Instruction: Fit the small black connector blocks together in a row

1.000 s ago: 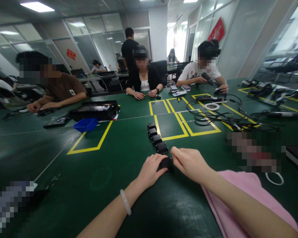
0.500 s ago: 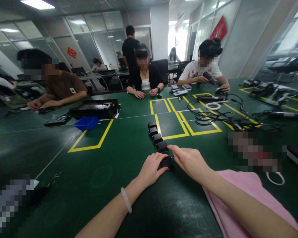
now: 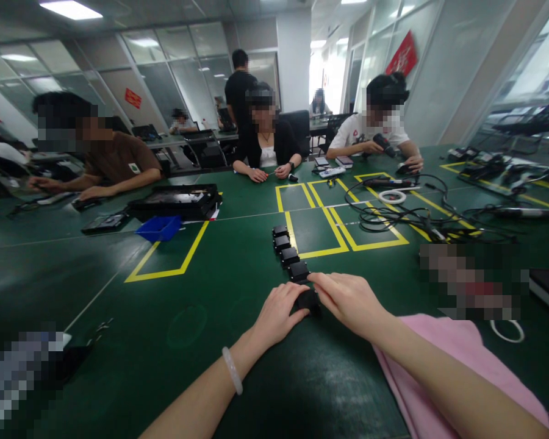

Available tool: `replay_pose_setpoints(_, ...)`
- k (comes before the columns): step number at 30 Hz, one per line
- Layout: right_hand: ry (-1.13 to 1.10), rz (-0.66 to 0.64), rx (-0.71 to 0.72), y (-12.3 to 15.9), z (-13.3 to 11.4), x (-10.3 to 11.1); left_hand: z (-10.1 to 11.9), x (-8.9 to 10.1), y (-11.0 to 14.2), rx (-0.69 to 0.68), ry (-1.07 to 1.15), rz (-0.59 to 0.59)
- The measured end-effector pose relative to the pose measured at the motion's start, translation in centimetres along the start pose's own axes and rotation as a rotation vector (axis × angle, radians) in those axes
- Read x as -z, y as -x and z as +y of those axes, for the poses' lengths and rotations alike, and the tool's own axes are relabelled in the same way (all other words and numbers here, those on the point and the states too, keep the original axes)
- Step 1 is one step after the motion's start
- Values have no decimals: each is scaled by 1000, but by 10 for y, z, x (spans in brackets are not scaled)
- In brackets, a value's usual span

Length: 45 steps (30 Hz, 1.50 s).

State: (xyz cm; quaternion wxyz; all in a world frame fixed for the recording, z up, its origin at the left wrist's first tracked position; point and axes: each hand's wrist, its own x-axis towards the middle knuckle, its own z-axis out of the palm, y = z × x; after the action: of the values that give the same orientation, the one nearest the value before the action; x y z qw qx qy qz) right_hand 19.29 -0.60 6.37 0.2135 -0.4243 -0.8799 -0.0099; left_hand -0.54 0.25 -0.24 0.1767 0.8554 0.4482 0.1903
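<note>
Nearest black block: it sat in front of us on the green surface, closest of five!
Left hand: ours was clamped on it, gripping from the left.
Right hand: ours was curled just beside it; whether it pinched anything, we couldn't tell.
Four black blocks: we saw them lined up beyond, near yellow tape.
Pink cloth: it lay under our right forearm.

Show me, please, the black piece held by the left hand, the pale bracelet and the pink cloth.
Black piece [image 3: 308, 299]: head view, on its upper face.
Pale bracelet [image 3: 232, 370]: head view, on the middle of its band.
Pink cloth [image 3: 455, 333]: head view, on its upper part.
</note>
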Motion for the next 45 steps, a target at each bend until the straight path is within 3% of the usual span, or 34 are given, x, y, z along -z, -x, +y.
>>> replay_pose_setpoints(13,31,10,-26,0,3,-8,0,1,0,-2,5,-5)
replay_pose_setpoints(24,-18,-79,19,-1,2,8,0,0,1,-4,3,0)
replay_pose_setpoints(33,163,-62,-92,0,0,1,1,2,1,-6,7,-6)
replay_pose_setpoints(45,0,-157,-43,-2,3,11,0,1,1,6,3,-12)
